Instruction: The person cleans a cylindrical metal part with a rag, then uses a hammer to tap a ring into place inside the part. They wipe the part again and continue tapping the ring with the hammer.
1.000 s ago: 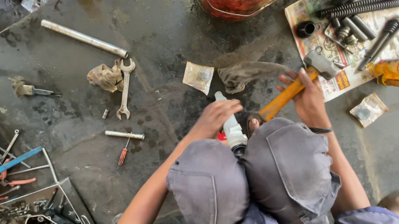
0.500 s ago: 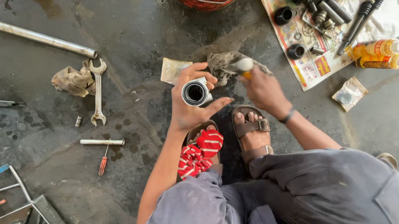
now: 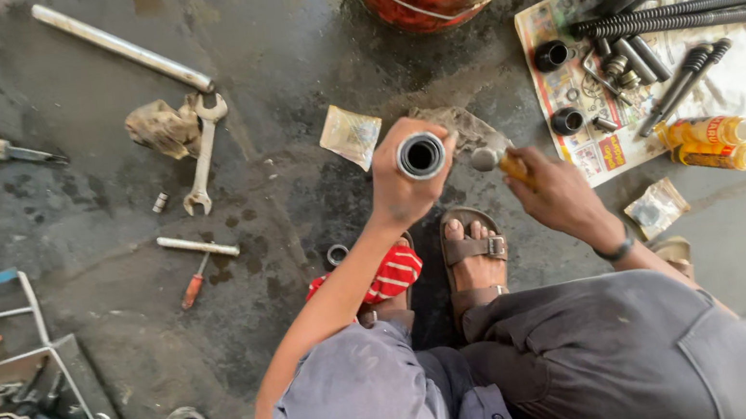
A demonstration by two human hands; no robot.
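Since half a second ago: tube staying raised in the left hand, hammer head edging in beside it.

Left hand (image 3: 400, 191) is clamping a short metal tube (image 3: 421, 155) upright, open bore facing the camera, above the oily floor (image 3: 101, 209). Right hand (image 3: 558, 196) is closing round a yellow-handled hammer (image 3: 492, 160), its head sitting just beside the tube rim. Risk, as I judge it: a glancing blow could be catching the left fingers, or greasy skin letting the tube slip toward the sandalled foot (image 3: 472, 254). Handle is mostly hiding inside the fist; the rag (image 3: 469, 128) behind is half covered; the tube's lower end is out of sight.
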